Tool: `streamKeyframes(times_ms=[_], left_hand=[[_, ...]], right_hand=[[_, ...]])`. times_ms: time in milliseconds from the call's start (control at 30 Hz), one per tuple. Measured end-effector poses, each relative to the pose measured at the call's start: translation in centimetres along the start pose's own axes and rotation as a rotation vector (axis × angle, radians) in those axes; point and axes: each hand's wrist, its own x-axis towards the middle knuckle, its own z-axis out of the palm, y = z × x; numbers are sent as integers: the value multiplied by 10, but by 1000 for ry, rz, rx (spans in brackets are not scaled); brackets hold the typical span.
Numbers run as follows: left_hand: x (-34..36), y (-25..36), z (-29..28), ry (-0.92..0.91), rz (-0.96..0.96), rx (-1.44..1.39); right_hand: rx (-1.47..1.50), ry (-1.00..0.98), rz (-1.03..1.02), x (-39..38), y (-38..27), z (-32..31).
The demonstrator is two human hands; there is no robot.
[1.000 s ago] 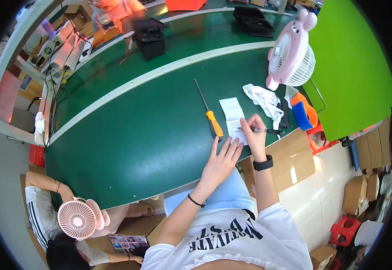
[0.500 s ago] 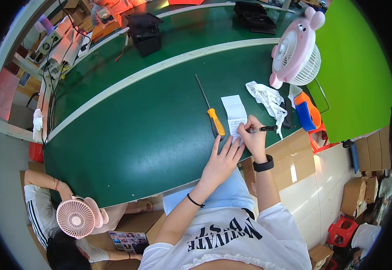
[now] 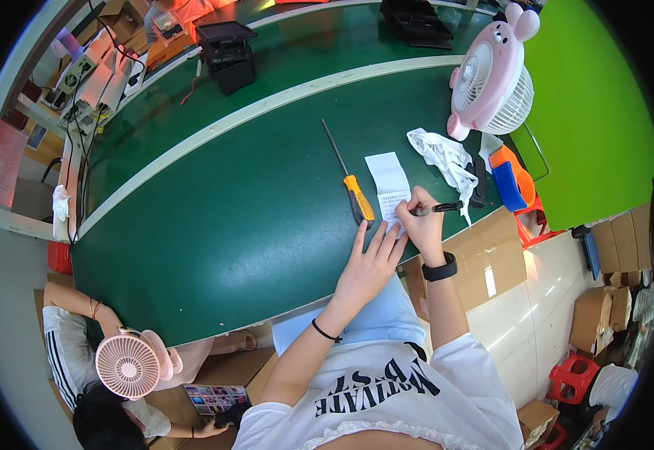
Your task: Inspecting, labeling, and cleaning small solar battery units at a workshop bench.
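Head – right hand holds pen; left hand touches paper.

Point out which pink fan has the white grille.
The eared, animal-shaped fan at upper right; the round fan at lower left has a pink one.

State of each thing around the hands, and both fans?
White rectangular paper slip: creased, unfolded
Slim black pen: gripped in right hand
Left hand: fingers spread, touching paper slip
Orange-handled metal screwdriver: lying unheld
White cloth: crumpled
Pink-and-white rabbit-eared fan: standing, whether running unclear
Pink round-caged fan: whether running unclear
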Motion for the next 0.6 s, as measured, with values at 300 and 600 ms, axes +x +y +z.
streamKeyframes(times_ms=[300,600], left_hand=[[-1,0,0,24,-8,-24],[-1,0,-2,-1,-7,-19]], right_hand=[[-34,-10,-38,-1,1,0],[-33,22,-52,-1,-8,0]])
